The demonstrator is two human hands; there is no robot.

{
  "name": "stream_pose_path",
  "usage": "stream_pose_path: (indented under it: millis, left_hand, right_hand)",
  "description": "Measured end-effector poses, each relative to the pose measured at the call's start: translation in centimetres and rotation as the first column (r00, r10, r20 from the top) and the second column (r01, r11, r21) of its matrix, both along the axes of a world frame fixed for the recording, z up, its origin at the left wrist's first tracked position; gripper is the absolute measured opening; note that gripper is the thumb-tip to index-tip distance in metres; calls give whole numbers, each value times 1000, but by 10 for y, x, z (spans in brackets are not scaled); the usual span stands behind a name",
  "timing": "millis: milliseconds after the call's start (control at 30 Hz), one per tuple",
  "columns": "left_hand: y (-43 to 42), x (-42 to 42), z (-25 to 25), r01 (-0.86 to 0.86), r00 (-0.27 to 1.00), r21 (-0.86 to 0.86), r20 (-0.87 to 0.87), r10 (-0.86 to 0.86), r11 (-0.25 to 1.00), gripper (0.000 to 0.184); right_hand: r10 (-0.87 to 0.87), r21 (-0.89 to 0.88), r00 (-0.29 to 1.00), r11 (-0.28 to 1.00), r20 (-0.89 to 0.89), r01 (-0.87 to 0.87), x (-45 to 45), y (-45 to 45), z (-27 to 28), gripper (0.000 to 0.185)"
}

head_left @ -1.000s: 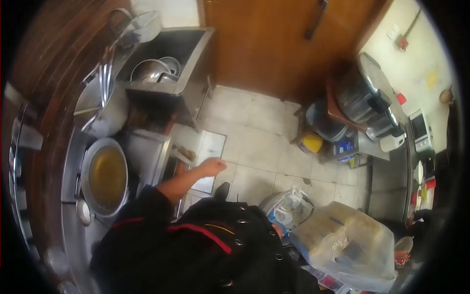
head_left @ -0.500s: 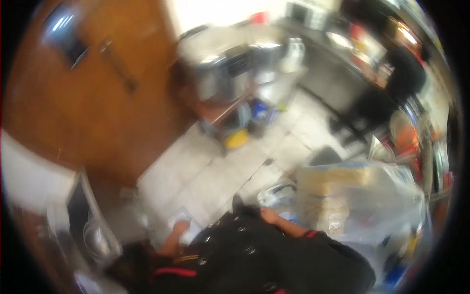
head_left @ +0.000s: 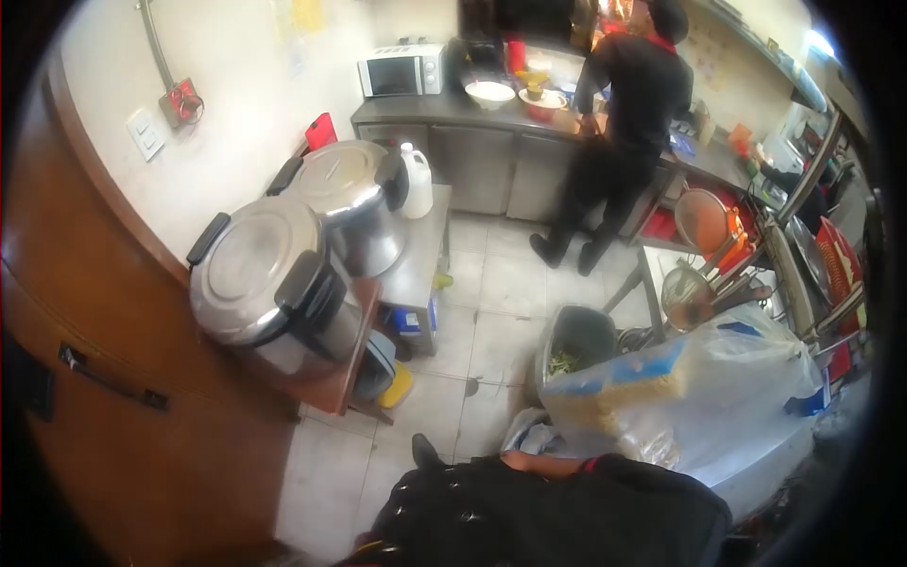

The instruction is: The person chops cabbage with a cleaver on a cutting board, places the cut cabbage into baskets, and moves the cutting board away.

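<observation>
My right hand [head_left: 517,460] hangs low beside my dark jacket [head_left: 557,506], near the bottom of the view. Its fingers are mostly hidden, so I cannot see whether they hold anything. Just beyond it sits a crumpled whitish plastic bag [head_left: 532,433]. To its right is a large clear plastic sack [head_left: 727,397] with yellowish packs showing through. A grey bin [head_left: 578,342] with green scraps inside stands behind the sack. My left hand is out of view.
Two big lidded steel pots [head_left: 260,274] stand at left, by a wooden door [head_left: 142,425]. A white jug [head_left: 416,180] rests on a steel table. Another person [head_left: 628,123] stands at the far counter [head_left: 472,118], near a microwave [head_left: 402,72]. Strainers [head_left: 702,219] hang at right.
My view has swung up and left, bringing the pots and far counter into clearer sight. My left hand, seen low at left before, has gone out of view. My right hand stays low.
</observation>
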State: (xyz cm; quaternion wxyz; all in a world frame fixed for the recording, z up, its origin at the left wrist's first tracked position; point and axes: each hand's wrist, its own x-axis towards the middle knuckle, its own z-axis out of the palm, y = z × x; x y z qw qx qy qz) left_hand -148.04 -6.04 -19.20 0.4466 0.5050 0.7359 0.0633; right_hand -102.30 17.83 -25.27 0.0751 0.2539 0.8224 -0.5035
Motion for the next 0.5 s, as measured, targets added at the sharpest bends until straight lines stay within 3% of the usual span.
stream_pose_path:
  millis: [67, 133, 200, 233, 300, 333, 400, 467, 500]
  left_hand:
    - [26, -18, 0, 156, 988, 126, -12, -156, 980, 14]
    - [51, -31, 2, 365, 931, 316, -101, -352, 876, 13]
    - [101, -42, -70, 591, 805, 495, -403, -435, 637, 16]
    - [127, -44, -69, 695, 704, 270, -441, -556, 666, 18]
    - [176, -35, -60, 716, 691, 287, -415, -591, 636, 21]
    - [206, -26, -62, 356, 929, 390, -53, -365, 849, 22]
    - [255, 1, -59, -56, 945, 326, 323, -55, 944, 24]
    - [317, 30, -4, -46, 870, 195, 489, -57, 980, 27]
    - [338, 37, -9, -39, 872, 196, 485, -62, 980, 27]
  right_hand:
    - [-122, 66, 991, 991, 62, 118, -18, 25, 3, 38]
    - [-242, 130, 963, 965, 121, 226, -25, 53, 24, 37]
    - [-342, 271, 938, 909, 52, 316, -33, 69, 64, 33]
    - [-350, 261, 935, 910, 59, 324, -35, 76, 71, 33]
    - [-417, 334, 906, 866, 70, 373, -33, 106, 79, 29]
    - [-229, 476, 964, 868, 133, 140, -31, 123, 84, 27]
    - [-247, 405, 958, 898, 143, 170, -28, 159, 95, 29]
    - [-264, 324, 953, 924, 147, 206, -23, 194, 83, 31]
    - [-148, 347, 965, 936, 219, 65, -18, 213, 63, 31]
